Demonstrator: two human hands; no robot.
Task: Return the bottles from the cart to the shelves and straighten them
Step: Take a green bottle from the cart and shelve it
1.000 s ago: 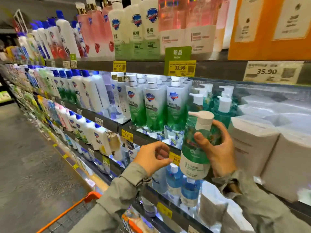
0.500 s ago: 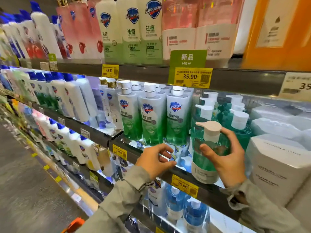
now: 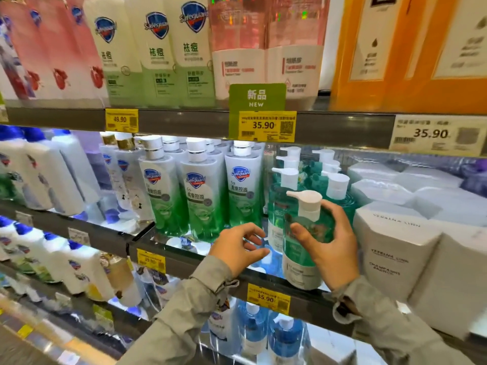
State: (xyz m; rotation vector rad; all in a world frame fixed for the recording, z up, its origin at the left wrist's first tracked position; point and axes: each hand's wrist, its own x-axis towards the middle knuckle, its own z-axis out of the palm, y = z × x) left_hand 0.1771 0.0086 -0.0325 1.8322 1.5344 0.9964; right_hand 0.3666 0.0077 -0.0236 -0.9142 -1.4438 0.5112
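Note:
My right hand (image 3: pixel 333 246) grips a clear green pump bottle (image 3: pixel 300 241) with a white pump head and white label. Its base stands at the front edge of the middle shelf (image 3: pixel 311 293). More green pump bottles (image 3: pixel 283 191) of the same kind line up right behind it. My left hand (image 3: pixel 238 248) hovers just left of the bottle above the shelf edge, fingers loosely curled and holding nothing. The cart is out of view.
Green-and-white Safeguard bottles (image 3: pixel 201 191) stand to the left on the same shelf, white boxes (image 3: pixel 395 248) to the right. Tall bottles and an orange pack fill the shelf above; blue bottles (image 3: pixel 284 335) sit below. Yellow price tags (image 3: pixel 267 126) hang on the shelf edges.
My right hand has carried the green pump bottle up from below the shelf edge and set it on the middle shelf front. My left hand stayed beside it. The view moved closer.

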